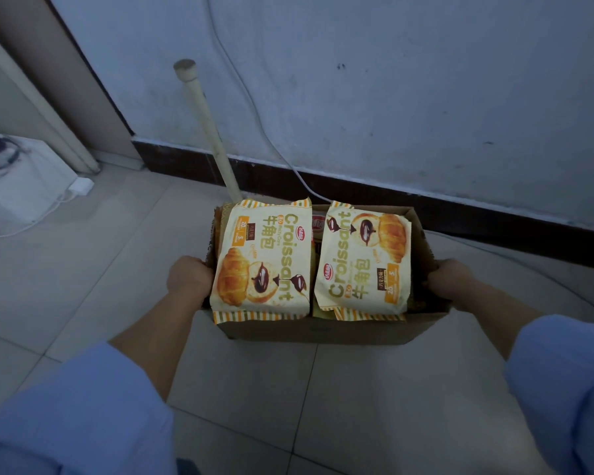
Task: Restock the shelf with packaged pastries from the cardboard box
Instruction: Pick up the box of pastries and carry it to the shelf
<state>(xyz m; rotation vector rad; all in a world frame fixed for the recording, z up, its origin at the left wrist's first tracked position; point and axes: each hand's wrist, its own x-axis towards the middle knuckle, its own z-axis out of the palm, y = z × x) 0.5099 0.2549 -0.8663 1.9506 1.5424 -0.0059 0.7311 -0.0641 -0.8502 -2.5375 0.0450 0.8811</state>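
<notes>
Tiled floor (100, 269), pale wall (426, 97), cardboard box (323, 329)

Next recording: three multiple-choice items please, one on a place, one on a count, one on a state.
1. Where is the pale round stick?
A. standing tilted behind the brown cardboard box, by the wall
B. lying inside the box
C. flat on the tiles
2. How many yellow croissant packs lie on top?
A. one
B. two
C. four
3. What are the left hand and right hand doing?
A. gripping the box's sides
B. hanging free
C. lifting a pack
Key: 1 A, its foot disappears behind the box; 2 B, two lie side by side; 3 A, both clasp opposite sides.
</notes>
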